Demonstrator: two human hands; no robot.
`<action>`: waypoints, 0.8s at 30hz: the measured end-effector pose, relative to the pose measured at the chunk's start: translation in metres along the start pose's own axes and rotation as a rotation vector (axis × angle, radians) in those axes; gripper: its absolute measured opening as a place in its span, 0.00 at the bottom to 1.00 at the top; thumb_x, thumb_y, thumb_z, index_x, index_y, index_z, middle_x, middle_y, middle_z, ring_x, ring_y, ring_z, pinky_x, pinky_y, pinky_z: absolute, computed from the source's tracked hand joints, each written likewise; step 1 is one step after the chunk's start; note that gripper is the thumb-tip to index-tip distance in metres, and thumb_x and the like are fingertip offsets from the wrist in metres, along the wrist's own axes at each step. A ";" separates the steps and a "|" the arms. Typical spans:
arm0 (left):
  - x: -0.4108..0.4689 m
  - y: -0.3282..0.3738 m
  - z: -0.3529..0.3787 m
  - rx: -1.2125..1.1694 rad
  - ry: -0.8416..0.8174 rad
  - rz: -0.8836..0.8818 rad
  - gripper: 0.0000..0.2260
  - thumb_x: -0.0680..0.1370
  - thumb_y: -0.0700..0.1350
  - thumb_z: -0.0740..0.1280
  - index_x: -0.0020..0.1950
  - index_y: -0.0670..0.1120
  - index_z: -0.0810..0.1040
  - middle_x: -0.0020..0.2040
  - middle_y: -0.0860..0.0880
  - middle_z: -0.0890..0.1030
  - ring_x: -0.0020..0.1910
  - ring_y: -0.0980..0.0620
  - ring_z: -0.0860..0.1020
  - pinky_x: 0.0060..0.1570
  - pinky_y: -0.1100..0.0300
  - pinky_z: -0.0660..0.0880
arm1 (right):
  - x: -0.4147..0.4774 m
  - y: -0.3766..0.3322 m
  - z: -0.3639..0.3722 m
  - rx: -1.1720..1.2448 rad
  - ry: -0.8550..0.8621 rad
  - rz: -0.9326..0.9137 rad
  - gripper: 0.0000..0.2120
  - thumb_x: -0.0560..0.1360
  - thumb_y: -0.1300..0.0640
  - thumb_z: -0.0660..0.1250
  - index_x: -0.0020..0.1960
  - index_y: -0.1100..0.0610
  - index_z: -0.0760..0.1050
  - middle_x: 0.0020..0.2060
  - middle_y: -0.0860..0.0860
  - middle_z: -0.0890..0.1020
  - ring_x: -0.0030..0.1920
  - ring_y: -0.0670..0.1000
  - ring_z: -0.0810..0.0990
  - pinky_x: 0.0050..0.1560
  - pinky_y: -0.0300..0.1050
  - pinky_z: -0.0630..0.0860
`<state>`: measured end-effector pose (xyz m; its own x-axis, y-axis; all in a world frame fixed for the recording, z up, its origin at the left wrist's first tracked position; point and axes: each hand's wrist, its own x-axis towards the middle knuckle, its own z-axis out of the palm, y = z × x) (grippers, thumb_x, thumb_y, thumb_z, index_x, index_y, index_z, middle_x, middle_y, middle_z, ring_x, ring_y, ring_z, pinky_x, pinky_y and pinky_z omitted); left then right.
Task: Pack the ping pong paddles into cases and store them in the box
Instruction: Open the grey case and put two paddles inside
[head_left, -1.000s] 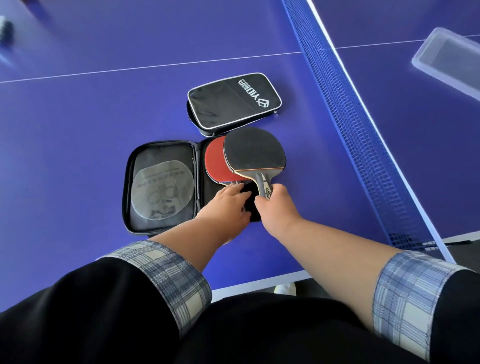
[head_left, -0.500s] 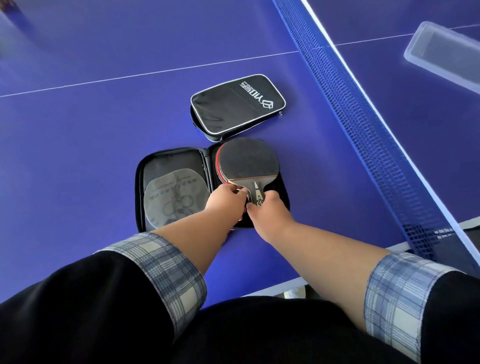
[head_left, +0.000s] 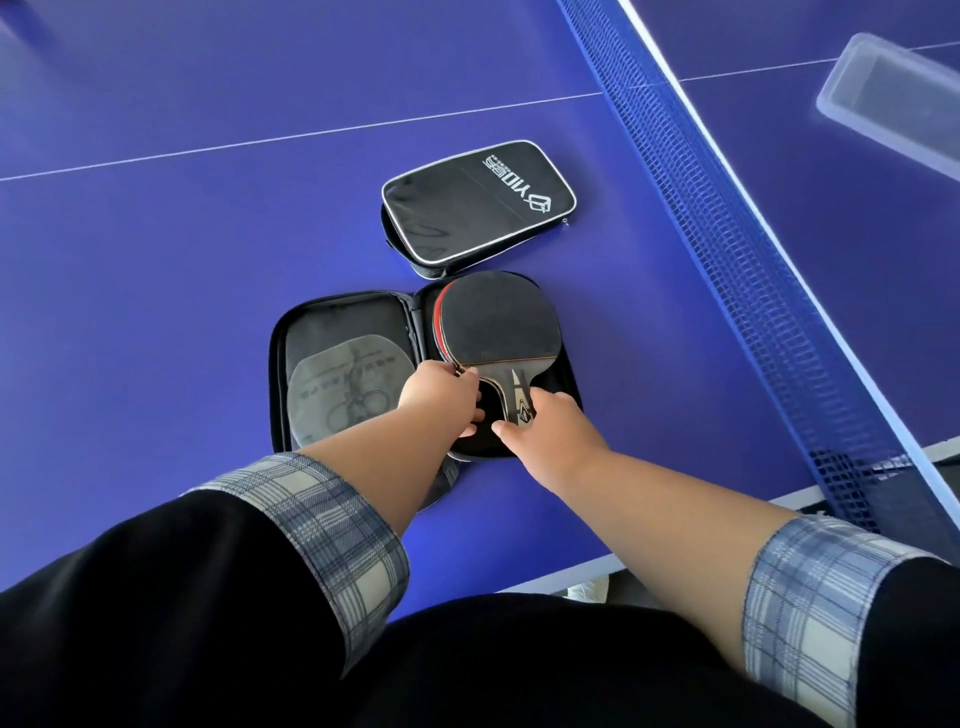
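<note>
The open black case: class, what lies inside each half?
Right half: a black-faced paddle lies on a second paddle, covered but for its red edge. Left half: a round sheet behind mesh. The left hand hides its handle.

Lighting: bright, even daylight, with a pale sheen across the table (head_left: 156, 249) toward its far edge.
Shadows: thin and soft, tucked under the closed case (head_left: 478, 202).
Glare: milky wash over the clear box (head_left: 893, 104) near the far right corner.
Focus: centre crisp; far left corner smeared, box outline soft.
Distortion: the net (head_left: 727, 234) and white lines bow toward the right edge.
</note>
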<state>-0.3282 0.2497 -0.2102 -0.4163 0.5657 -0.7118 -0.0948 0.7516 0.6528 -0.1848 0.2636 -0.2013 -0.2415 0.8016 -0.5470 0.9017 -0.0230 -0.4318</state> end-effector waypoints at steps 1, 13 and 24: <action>-0.002 0.000 -0.003 0.018 0.014 0.026 0.12 0.82 0.48 0.61 0.65 0.47 0.75 0.47 0.49 0.84 0.39 0.50 0.85 0.39 0.50 0.84 | 0.001 0.002 -0.001 0.021 -0.009 -0.003 0.20 0.74 0.40 0.67 0.55 0.55 0.72 0.55 0.54 0.74 0.48 0.55 0.78 0.45 0.51 0.79; -0.012 -0.075 -0.160 0.200 0.519 -0.280 0.32 0.77 0.56 0.66 0.77 0.47 0.60 0.66 0.42 0.74 0.55 0.40 0.77 0.51 0.47 0.77 | 0.021 -0.028 0.005 -0.140 0.061 -0.096 0.38 0.76 0.40 0.67 0.80 0.44 0.53 0.81 0.52 0.49 0.78 0.60 0.54 0.71 0.58 0.63; -0.057 -0.046 -0.151 -0.101 0.347 -0.045 0.09 0.77 0.49 0.65 0.56 0.49 0.73 0.49 0.49 0.79 0.45 0.46 0.79 0.43 0.52 0.79 | 0.022 -0.024 0.004 -0.085 0.111 -0.101 0.34 0.78 0.44 0.65 0.80 0.47 0.57 0.81 0.53 0.52 0.78 0.60 0.56 0.74 0.57 0.61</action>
<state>-0.4367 0.1320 -0.1608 -0.6903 0.3712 -0.6210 -0.2014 0.7258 0.6577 -0.2128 0.2793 -0.2055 -0.2953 0.8587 -0.4190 0.9032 0.1079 -0.4154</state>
